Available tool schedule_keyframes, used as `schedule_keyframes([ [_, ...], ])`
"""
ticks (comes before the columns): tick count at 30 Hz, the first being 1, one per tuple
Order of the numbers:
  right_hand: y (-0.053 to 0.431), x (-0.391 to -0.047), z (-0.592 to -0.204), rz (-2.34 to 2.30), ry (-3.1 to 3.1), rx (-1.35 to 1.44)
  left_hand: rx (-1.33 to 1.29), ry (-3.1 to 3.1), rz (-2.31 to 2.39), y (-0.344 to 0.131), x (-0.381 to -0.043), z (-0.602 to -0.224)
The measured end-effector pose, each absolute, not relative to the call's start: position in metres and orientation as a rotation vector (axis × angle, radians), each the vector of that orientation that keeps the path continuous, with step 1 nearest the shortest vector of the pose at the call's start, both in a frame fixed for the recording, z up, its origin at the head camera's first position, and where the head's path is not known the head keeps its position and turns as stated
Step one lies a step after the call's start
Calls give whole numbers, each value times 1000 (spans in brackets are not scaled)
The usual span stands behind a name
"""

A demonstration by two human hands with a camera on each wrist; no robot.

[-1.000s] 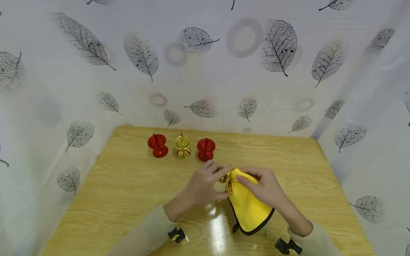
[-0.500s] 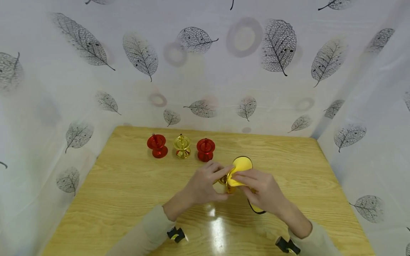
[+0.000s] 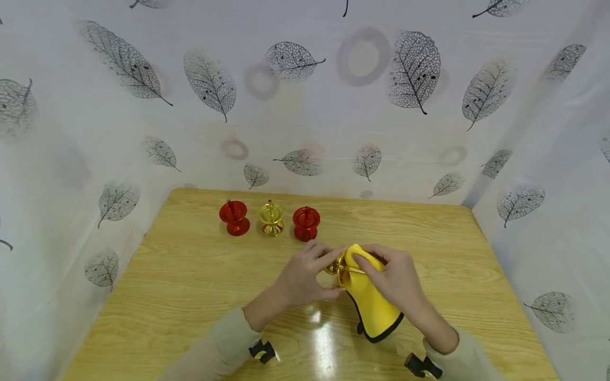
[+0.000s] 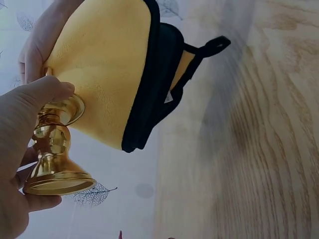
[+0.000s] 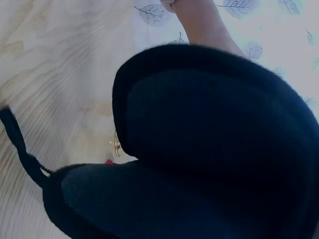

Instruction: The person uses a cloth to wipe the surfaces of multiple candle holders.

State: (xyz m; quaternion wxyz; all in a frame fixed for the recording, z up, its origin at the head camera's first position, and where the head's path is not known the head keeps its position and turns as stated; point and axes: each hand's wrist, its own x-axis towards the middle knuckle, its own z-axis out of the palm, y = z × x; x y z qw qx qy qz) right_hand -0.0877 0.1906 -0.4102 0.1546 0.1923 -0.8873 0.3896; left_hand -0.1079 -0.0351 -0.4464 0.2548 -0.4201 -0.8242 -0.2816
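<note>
My left hand (image 3: 302,275) grips a gold candle holder (image 4: 52,144), tipped on its side above the table with its dish towards the right. A thin spike sticks out of the dish and meets a yellow cloth (image 3: 371,304) with black edging and a small loop. The cloth is folded and pinched at its top by my right hand (image 3: 397,278), whose thumb lies on it beside the spike. In the left wrist view the cloth touches the dish rim. Its dark grey underside (image 5: 214,114) fills much of the right wrist view and hides the right hand.
Along the back of the wood-grain table (image 3: 200,286) stand a red candle holder (image 3: 234,212), a gold one (image 3: 271,214) and another red one (image 3: 306,218), all upright. A leaf-printed white curtain (image 3: 314,116) surrounds the table's back and sides.
The cloth first swung up and over as my right hand turned, then came back to hang down towards me. More of the spike shows now. My left hand has stayed nearly still.
</note>
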Motion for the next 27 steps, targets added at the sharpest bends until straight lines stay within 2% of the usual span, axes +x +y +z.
schedule_keyframes([
  [4, 188, -86, -410, 1121, -2525, 568, -1123, -2251, -771, -34, -107, -448],
  [10, 192, -89, -415, 1025, -2304, 990, -1114, -2274, -797, -36, -107, -447],
  [13, 196, -91, -415, 1037, -2238, 1107, -1122, -2273, -811, -36, -108, -446],
  [16, 196, -91, -414, 1080, -2259, 1043, -1139, -2255, -810, -36, -108, -446],
  [23, 196, -89, -410, 1114, -2408, 684, -1177, -2238, -779, -36, -106, -444],
  [27, 199, -91, -409, 1083, -2462, 615, -1172, -2240, -795, -36, -104, -444],
])
